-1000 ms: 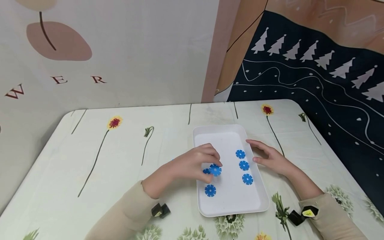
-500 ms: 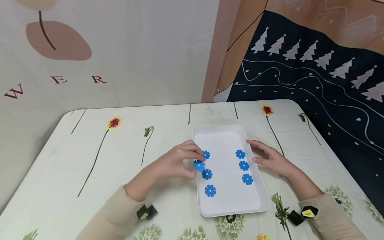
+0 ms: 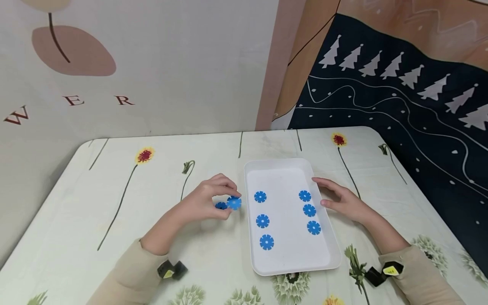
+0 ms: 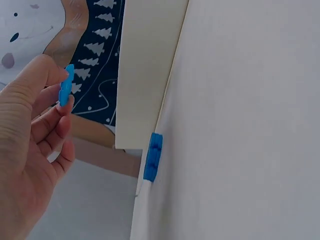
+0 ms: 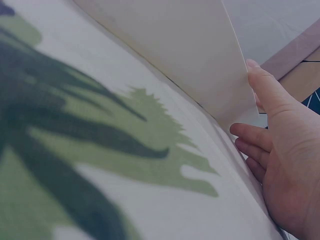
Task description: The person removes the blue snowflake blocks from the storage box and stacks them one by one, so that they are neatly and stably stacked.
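My left hand (image 3: 207,199), left of the tray, pinches a blue notched plastic disc (image 3: 234,203) between thumb and fingertips. In the left wrist view this disc (image 4: 66,86) shows edge-on. Behind it, a second blue notched disc (image 3: 220,205) lies on the tablecloth, partly covered by the held one and the hand. The white tray (image 3: 289,258) bears a left column of three such discs (image 3: 262,221) and a right column of three more (image 3: 309,210). My right hand (image 3: 345,203) rests at the tray's right side, fingers extended, thumb and fingertips right at the rim.
A flowered white tablecloth (image 3: 126,190) covers the table under the tray. Behind stands a pale wall covering (image 3: 190,84); to the right is dark fabric printed with trees (image 3: 366,84). Both wrists carry small black devices (image 3: 172,270) at the sleeves.
Still pinching the disc, my left hand has moved left from over the tray to above the tablecloth. This uncovered the tray's left column of discs. My right hand has stayed put.
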`<state>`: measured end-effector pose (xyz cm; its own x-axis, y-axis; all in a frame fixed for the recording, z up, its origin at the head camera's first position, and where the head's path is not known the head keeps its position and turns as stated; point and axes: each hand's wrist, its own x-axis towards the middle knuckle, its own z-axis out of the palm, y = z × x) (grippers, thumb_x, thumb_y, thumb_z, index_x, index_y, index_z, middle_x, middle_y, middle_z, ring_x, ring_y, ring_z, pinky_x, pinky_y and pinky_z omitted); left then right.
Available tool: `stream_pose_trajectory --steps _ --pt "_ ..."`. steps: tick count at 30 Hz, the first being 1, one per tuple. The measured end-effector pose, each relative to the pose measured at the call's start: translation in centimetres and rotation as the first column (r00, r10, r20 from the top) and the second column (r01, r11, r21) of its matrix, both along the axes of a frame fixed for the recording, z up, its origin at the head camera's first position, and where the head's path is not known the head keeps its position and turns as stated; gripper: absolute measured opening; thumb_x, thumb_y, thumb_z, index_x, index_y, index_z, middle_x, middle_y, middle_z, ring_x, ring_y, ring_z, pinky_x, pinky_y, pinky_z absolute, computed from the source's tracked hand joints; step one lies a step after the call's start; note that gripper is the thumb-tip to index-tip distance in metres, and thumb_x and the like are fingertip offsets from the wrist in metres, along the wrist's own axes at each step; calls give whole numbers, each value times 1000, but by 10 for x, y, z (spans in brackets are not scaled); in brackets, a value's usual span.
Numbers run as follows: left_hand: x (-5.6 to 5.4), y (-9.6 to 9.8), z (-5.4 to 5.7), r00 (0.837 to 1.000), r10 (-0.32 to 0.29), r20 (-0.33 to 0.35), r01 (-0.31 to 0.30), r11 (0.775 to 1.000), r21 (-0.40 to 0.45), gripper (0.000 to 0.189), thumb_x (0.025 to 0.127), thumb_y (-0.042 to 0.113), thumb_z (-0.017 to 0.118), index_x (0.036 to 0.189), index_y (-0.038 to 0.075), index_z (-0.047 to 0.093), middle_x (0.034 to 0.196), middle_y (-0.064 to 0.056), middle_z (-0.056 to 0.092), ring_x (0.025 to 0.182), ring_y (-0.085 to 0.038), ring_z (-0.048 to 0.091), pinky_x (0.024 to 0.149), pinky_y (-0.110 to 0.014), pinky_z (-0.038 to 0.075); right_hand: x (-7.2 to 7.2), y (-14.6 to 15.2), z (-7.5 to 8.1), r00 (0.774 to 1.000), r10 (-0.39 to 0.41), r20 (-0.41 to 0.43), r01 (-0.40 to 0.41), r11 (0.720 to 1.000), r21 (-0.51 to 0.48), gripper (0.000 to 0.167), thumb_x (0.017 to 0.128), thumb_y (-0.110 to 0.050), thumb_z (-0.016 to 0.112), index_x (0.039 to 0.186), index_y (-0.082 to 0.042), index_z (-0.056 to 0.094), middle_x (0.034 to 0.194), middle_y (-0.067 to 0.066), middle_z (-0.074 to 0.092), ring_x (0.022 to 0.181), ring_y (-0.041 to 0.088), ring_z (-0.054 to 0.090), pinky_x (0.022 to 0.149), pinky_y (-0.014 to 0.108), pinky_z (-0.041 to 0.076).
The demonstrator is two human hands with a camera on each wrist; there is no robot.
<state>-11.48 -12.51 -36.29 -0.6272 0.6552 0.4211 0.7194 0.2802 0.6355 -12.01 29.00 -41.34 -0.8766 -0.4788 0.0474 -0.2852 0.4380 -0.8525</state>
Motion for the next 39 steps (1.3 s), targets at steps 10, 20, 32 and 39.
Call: stream_pose_trajectory --steps 10,20,32,39 --pt "2 -18 -8 995 76 57 -74 997 -38 29 68 2 79 96 6 74 100 4 62 100 -15 52 83 -30 48 1 -1 2 1000 -10 20 10 1000 0 59 91 -12 65 144 -5 39 149 18 32 135 42 29 98 9 25" --pt "2 -29 -17 991 100 93 -90 990 -110 26 70 3 78 97 5 74 101 4 62 100 -15 52 84 -32 48 0 0 0 1000 -9 18 9 1000 5 59 92 -12 64 145 -6 39 149 18 32 135 42 28 98 9 25" --pt "-2 -34 -29 985 109 133 -89 985 -146 26 73 3 76 99 8 74 103 5 61 100 -14 52 86 -31 48 1 0 0 1000 -13 21 13 1000 6 59 92 -13 65 144 -7 40 150 17 32 135 43 27 98 9 25" --pt "-4 -35 -34 985 78 152 -52 984 -169 25 75 6 77 100 8 74 103 5 61 100 -14 51 87 -31 46 0 0 -1 1000 -6 19 6 1000 -1 58 92 -12 64 145 -7 40 149 17 32 135 43 28 98 9 25"
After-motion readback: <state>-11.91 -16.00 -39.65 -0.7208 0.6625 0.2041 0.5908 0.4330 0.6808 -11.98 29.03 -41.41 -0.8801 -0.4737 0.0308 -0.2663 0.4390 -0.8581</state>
